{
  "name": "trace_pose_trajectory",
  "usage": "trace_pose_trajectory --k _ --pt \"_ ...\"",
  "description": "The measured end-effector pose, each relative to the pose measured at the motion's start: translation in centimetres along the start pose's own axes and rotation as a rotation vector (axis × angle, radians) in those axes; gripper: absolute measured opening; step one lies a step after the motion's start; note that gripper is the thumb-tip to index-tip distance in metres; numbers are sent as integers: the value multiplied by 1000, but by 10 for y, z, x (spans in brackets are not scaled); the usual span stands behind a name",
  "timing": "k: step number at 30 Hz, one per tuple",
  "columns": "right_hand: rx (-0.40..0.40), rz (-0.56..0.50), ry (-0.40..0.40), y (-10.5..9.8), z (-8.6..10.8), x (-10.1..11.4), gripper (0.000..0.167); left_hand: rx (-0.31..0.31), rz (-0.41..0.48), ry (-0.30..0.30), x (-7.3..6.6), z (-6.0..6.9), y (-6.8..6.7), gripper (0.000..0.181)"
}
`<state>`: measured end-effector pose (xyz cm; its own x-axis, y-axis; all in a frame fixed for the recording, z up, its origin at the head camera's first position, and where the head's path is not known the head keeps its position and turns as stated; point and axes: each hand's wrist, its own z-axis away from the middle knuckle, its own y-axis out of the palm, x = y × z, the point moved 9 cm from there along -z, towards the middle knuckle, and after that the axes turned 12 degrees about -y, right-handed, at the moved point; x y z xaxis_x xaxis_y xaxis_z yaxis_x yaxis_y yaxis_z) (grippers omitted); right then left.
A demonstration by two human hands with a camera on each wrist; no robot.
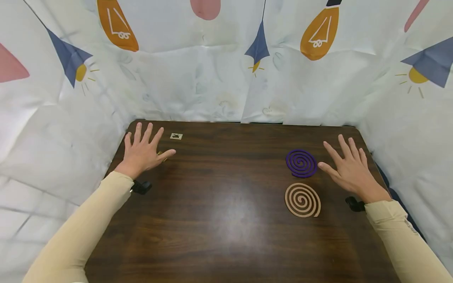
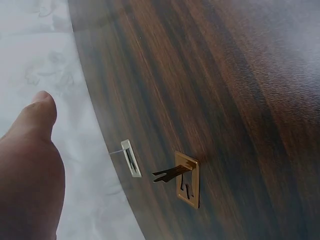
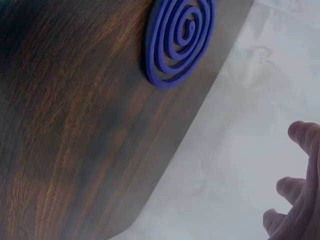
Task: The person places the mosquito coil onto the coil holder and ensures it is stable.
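Observation:
My left hand point(image 1: 141, 153) hovers over the far left of the table, fingers spread and straight, holding nothing. Below its thumb lies a gold-coloured metal coil stand point(image 2: 195, 182), a small plate with a forked prong bent up; the hand partly covers it in the head view. Slightly beyond is a pale silvery metal stand point(image 1: 176, 136). At the right, my right hand point(image 1: 350, 171) is also spread out with nothing in it. Just left of its thumb lies a purple mosquito coil point(image 1: 300, 162), seen partly in the right wrist view. A tan mosquito coil point(image 1: 301, 200) lies nearer to me.
The dark wood-grain table point(image 1: 212, 177) has rounded far corners. White cloth point(image 1: 159, 86) printed with lamps and bulbs hangs behind it and along both sides. Each wrist carries a small black camera.

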<state>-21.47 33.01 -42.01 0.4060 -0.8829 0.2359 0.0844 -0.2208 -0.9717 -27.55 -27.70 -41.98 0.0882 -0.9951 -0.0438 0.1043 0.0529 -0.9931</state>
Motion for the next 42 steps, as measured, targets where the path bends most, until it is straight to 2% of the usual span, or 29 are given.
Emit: trace_pose_trajectory --k 9,21,29,42 --pt "-27 -21 1 4 -10 -6 74 36 14 18 -7 -11 7 100" --pt "-52 -225 6 22 -23 -15 75 30 42 39 -14 -18 20 96" --pt "-12 -299 54 40 -30 -21 83 38 32 27 -12 -23 25 96" --pt "-44 -359 148 72 -34 -33 86 81 47 11 -8 -37 42 96"
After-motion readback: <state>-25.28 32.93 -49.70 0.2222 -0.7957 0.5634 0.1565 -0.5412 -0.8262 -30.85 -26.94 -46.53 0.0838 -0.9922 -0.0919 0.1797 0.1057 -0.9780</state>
